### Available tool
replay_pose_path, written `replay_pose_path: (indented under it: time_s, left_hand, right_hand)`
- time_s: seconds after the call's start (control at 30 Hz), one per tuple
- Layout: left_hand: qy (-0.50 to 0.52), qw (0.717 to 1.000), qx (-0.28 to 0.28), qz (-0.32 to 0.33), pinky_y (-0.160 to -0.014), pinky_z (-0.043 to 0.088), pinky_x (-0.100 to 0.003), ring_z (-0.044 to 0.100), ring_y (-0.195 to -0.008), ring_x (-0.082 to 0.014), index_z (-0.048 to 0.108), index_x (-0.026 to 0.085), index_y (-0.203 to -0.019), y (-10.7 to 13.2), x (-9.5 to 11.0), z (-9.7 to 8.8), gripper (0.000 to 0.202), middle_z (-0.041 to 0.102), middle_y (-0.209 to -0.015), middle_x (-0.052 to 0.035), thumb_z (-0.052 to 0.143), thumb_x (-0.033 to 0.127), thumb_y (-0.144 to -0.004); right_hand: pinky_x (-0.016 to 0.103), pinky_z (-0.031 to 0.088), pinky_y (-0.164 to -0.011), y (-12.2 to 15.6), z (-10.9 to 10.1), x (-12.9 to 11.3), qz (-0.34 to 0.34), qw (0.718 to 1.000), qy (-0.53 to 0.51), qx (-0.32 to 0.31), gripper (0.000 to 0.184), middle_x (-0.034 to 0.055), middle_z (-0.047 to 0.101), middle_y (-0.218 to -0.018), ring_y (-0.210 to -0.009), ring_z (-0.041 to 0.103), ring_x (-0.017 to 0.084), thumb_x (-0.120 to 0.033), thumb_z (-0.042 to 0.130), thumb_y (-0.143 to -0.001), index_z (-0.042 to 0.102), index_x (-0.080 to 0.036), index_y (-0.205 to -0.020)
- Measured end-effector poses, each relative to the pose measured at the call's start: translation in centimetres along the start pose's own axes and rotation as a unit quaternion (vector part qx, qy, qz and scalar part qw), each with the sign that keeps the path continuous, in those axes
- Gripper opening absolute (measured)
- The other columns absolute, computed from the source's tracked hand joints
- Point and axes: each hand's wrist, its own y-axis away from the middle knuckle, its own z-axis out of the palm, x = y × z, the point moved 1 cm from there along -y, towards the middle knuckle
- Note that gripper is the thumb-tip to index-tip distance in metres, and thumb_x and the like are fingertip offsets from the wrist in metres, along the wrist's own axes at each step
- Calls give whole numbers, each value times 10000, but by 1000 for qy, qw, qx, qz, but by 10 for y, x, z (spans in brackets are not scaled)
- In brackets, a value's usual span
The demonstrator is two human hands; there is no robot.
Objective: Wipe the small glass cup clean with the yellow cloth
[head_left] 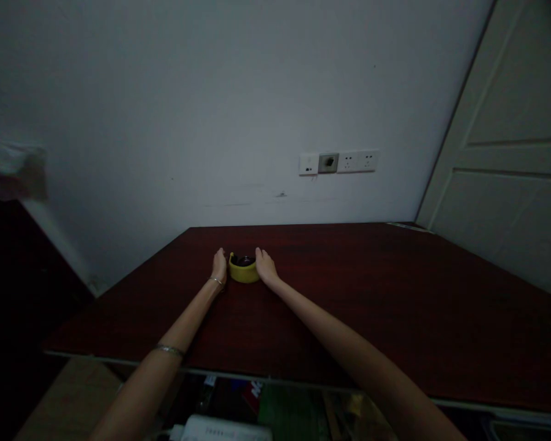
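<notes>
A small round yellow container (243, 273) with something dark inside sits on the dark red table (349, 294), towards its far side. My left hand (219, 266) lies against the container's left side and my right hand (266, 267) against its right side. Both arms are stretched far forward. The fingers of both hands curve round the container's wall, so the two hands cup it between them. It rests on the table top. A thin bracelet circles my left wrist and a band circles my left forearm.
A pale wall stands behind the table, with a row of sockets (338, 163). A light door (514, 171) is at the right. Boxes and clutter (257, 410) lie under the table's near edge. The room is dim.
</notes>
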Motion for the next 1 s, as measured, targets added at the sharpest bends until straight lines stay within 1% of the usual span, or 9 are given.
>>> replay_pose_path:
  time_s: [0.13, 0.3, 0.47, 0.6, 0.7, 0.8, 0.87, 0.93, 1.0]
  left_hand:
    - [80, 995, -26, -55, -666, 467, -284, 606, -648, -163, 538, 102, -915, 10, -2, 5, 438, 616, -738, -86, 258, 431, -841]
    - [137, 987, -44, -76, -693, 457, -272, 602, -656, -154, 591, 121, -866, 15, -3, 14, 439, 642, -753, -76, 325, 466, -810]
    - [171, 981, -36, -86, -676, 455, -269, 597, -635, -148, 592, 141, -838, 18, -4, 21, 452, 642, -736, -50, 323, 500, -778]
    - [197, 975, -38, -95, -652, 464, -269, 602, -621, -150, 576, 146, -821, 22, 1, 21, 433, 636, -702, -43, 304, 481, -776]
    - [214, 970, -52, -103, -632, 473, -276, 605, -609, -158, 564, 149, -798, 25, 6, 19, 411, 630, -671, -45, 306, 468, -773]
    - [225, 965, -73, -111, -627, 479, -283, 615, -622, -168, 556, 154, -786, 28, 11, 20, 393, 633, -666, -45, 328, 473, -766]
    - [228, 964, -83, -111, -633, 480, -286, 622, -636, -172, 554, 157, -789, 30, 14, 25, 390, 639, -676, -44, 336, 480, -764]
    - [234, 962, -91, -108, -643, 481, -287, 624, -643, -172, 553, 156, -789, 32, 18, 33, 393, 641, -682, -43, 340, 485, -766]
    - [249, 958, -102, -104, -653, 479, -287, 623, -642, -168, 553, 152, -786, 36, 23, 45, 394, 640, -683, -43, 347, 488, -770]
  right_hand:
    - [309, 304, -1000, -3, 4, 2, 8, 1000, -28, 8, 573, 161, 486, -1293, -1219, 436, 213, -420, 172, -904, 464, -65, -1245]
    - [254, 321, -979, -5, 12, 6, 10, 999, -49, 20, 533, 87, 500, -1295, -1201, 453, 165, -424, 182, -901, 449, -141, -1264]
    - [278, 383, -914, -8, 20, 4, 43, 997, -45, 36, 528, 90, 571, -1207, -1113, 528, 192, -421, 149, -903, 477, -163, -1227]
    - [284, 405, -881, -9, 25, -1, 59, 997, -33, 46, 515, 88, 604, -1153, -1058, 564, 202, -404, 139, -906, 493, -182, -1207]
    - [283, 411, -869, -9, 26, -2, 62, 996, -24, 52, 515, 99, 611, -1141, -1046, 571, 208, -388, 137, -907, 506, -171, -1194]
    - [289, 414, -865, -12, 22, -2, 62, 996, -18, 55, 534, 105, 619, -1124, -1033, 579, 210, -384, 124, -908, 530, -160, -1173]
    - [303, 414, -866, -14, 15, -2, 59, 996, -17, 59, 545, 110, 623, -1117, -1029, 579, 216, -385, 118, -907, 539, -156, -1166]
    - [310, 412, -868, -17, 6, -2, 54, 996, -19, 67, 553, 113, 621, -1121, -1035, 573, 218, -391, 115, -904, 537, -155, -1171]
    - [302, 406, -876, -20, -8, -1, 48, 996, -19, 78, 560, 107, 612, -1140, -1054, 562, 213, -403, 110, -901, 527, -159, -1185]
